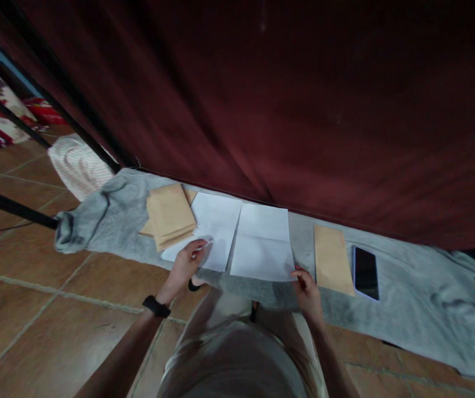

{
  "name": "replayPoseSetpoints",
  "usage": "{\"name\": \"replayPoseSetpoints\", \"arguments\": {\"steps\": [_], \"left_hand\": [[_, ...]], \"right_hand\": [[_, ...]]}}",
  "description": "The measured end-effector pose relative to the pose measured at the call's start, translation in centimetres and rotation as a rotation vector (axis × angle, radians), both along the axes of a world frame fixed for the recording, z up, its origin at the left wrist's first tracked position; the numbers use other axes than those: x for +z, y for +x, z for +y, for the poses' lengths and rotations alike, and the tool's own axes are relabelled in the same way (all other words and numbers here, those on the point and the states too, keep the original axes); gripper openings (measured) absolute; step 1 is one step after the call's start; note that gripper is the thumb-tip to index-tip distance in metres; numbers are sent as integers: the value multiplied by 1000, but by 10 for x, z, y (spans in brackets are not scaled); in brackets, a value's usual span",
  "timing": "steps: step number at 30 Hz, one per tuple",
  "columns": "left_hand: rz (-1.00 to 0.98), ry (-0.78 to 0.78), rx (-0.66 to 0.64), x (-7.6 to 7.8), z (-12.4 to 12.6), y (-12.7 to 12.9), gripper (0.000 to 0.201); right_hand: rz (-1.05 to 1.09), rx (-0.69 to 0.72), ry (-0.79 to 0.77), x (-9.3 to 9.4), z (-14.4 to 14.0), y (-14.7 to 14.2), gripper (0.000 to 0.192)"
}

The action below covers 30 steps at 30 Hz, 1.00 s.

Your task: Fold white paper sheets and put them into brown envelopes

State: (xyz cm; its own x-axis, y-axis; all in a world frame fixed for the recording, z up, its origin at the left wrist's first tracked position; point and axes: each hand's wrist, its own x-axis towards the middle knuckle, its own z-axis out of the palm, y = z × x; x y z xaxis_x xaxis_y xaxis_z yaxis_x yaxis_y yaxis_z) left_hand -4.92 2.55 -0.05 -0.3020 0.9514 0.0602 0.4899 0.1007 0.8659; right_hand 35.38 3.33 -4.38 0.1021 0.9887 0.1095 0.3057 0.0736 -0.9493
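Note:
Two white paper sheets lie side by side on a grey cloth. My left hand rests on the near edge of the left sheet, fingers pressing on it. At the near right corner of the right sheet, my right hand pinches the paper's edge. A stack of brown envelopes lies left of the sheets. A single brown envelope lies to the right of the sheets, close to my right hand.
A dark phone lies face up right of the single envelope. A dark red curtain hangs behind the cloth. Black metal bars run at the left over brown floor tiles. A striped white cloth lies at the far left.

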Motion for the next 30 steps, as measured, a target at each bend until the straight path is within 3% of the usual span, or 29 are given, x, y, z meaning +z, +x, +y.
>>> {"name": "replayPoseSetpoints", "arguments": {"steps": [6,9,11,14,17,20,24,30], "left_hand": [[-400,-181,-104,-9,9,80,40],[-440,-200,-90,-12,10,105,41],[-463,-201,-68,-14,9,115,44],[-544,-274,-92,-13,6,120,48],[-559,-262,-79,-9,6,113,51],[-513,-154,-19,-2,13,99,56],[-493,-105,47,6,31,89,64],[-629,-88,10,9,53,115,63]], "right_hand": [[508,-183,-355,3,-8,0,33],[647,-227,-387,8,-12,-12,41],[668,-249,-356,8,-12,-20,57],[608,-265,-326,8,-7,-27,78],[491,-249,-271,16,4,-18,78],[403,-173,-202,39,15,8,70],[519,-99,-190,79,21,47,61],[625,-3,-308,118,13,68,59]]}}
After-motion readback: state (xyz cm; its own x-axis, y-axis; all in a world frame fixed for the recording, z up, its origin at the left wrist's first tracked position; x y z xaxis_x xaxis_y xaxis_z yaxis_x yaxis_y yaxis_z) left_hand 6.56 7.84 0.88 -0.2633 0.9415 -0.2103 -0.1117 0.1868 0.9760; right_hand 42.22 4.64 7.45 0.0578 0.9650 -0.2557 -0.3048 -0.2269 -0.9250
